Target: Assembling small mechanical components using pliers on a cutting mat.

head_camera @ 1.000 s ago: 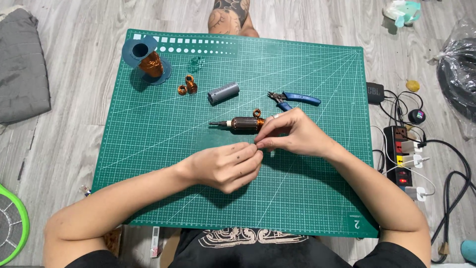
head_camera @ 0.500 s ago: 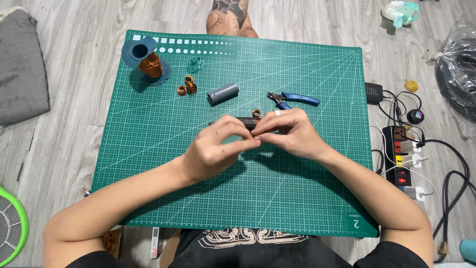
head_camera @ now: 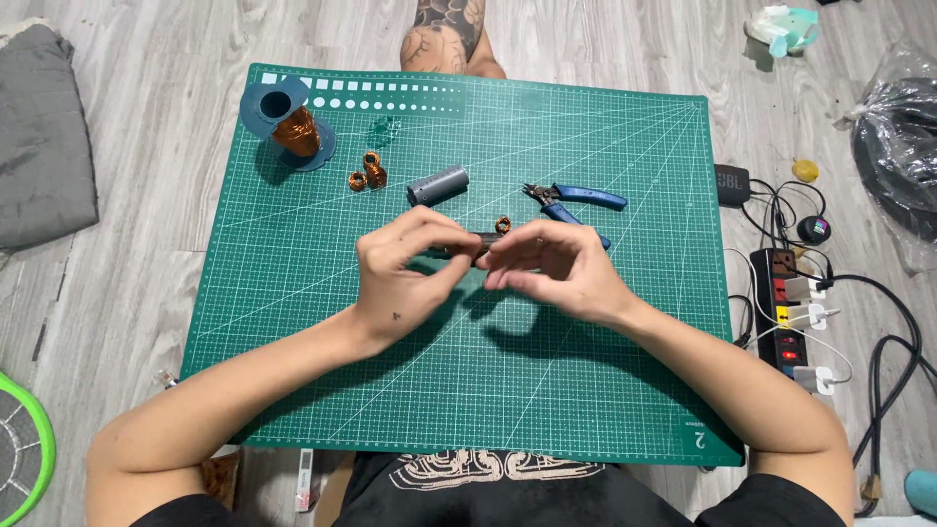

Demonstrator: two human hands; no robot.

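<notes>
Both hands meet over the middle of the green cutting mat [head_camera: 293, 293]. My left hand [head_camera: 405, 268] and my right hand [head_camera: 551, 268] pinch a small dark motor rotor [head_camera: 480, 241] between their fingertips, lifted a little above the mat. Most of the rotor is hidden by the fingers. A small copper wire coil [head_camera: 504, 224] lies just behind it. Blue-handled cutters [head_camera: 576, 199] rest right of the coil. A grey metal cylinder [head_camera: 437, 184] lies behind my left hand.
A blue spool of copper wire [head_camera: 291, 125] stands at the mat's back left, with two loose copper coils [head_camera: 368, 173] near it. A power strip with plugs and cables [head_camera: 793, 312] lies right of the mat. A grey cloth [head_camera: 44, 137] is at the left.
My left hand has come up from the mat to join the right hand, and both now hold the rotor raised, where it lay on the mat before.
</notes>
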